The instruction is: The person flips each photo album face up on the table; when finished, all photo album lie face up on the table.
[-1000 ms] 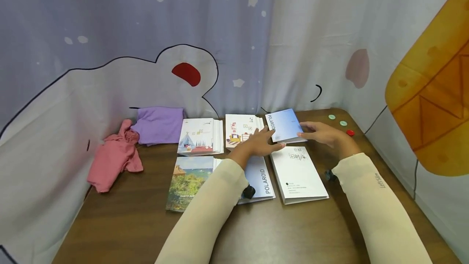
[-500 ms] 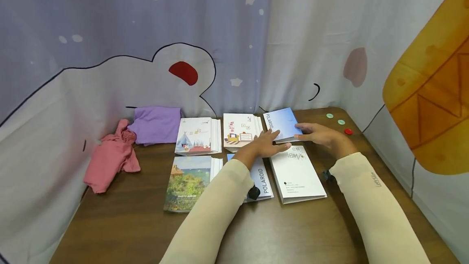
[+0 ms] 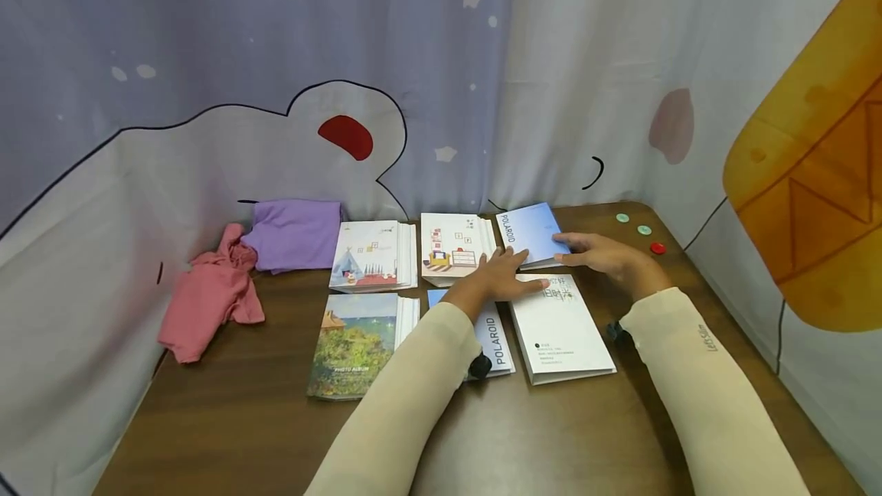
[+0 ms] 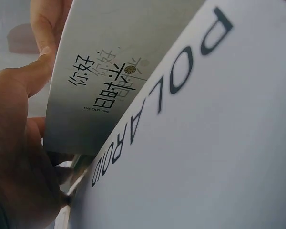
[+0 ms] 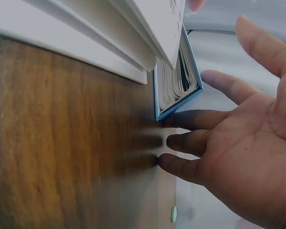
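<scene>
In the head view a blue-and-white photo album (image 3: pixel 534 232) marked POLAROID lies at the back right. My left hand (image 3: pixel 492 279) has its fingertips at the album's near left corner, thumb stretched over a white album (image 3: pixel 563 331) in front. My right hand (image 3: pixel 609 259) has its fingers at the blue album's right edge. In the right wrist view these fingers (image 5: pixel 190 142) are spread, fingertips beside the blue album's (image 5: pixel 178 76) corner. A second POLAROID album (image 3: pixel 492 339) lies partly hidden under my left wrist; its lettered cover (image 4: pixel 205 129) fills much of the left wrist view.
Two white illustrated albums (image 3: pixel 368 255) (image 3: pixel 451 247) stand in the back row, a landscape-covered album (image 3: pixel 354 343) in front. Purple cloth (image 3: pixel 296 236) and crumpled pink cloth (image 3: pixel 213 293) lie left. Green buttons (image 3: pixel 644 230) and a red button (image 3: pixel 658 248) are near the table's (image 3: pixel 551 442) right edge.
My left hand has shifted slightly right, its thumb reaching farther over the white album. The blue album has moved slightly left, with my right hand staying at its edge. The head view has shifted a little.
</scene>
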`<state>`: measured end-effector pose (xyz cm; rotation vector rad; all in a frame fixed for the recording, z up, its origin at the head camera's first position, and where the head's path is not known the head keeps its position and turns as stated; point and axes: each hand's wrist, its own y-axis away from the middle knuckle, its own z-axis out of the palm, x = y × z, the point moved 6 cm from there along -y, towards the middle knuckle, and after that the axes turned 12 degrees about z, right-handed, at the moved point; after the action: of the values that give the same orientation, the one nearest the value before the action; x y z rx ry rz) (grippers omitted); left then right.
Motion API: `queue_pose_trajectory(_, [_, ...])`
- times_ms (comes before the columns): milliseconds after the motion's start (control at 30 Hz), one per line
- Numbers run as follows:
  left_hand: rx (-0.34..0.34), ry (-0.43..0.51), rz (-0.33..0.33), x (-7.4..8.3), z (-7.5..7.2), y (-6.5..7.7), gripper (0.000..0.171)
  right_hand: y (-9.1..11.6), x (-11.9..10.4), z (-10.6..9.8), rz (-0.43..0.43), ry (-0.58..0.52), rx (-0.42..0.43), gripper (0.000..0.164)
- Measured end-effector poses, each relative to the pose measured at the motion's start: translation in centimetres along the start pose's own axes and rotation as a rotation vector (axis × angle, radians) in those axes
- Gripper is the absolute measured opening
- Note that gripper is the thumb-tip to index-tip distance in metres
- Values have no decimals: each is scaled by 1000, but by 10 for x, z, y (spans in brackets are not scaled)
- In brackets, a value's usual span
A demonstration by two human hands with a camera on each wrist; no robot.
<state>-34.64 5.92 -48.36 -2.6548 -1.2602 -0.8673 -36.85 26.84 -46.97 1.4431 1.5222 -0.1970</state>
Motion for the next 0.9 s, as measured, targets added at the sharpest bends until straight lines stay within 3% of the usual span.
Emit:
queue_pose_trajectory(233, [-23, -48, 3, 3, 4, -2, 97, 2, 1, 1, -14, -47, 12, 80])
queue_pose_trajectory(467, [9, -53, 11, -1, 1, -1, 98, 11, -10, 1, -57, -128, 7, 76])
queue_pose_trajectory(700, [-4, 2, 40, -3, -2, 1, 98, 20, -23, -2, -175, -124, 91, 71])
queue_pose_trajectory(900, [15, 46, 100, 2, -4, 1, 97, 24, -31, 0, -203, -147, 176, 69])
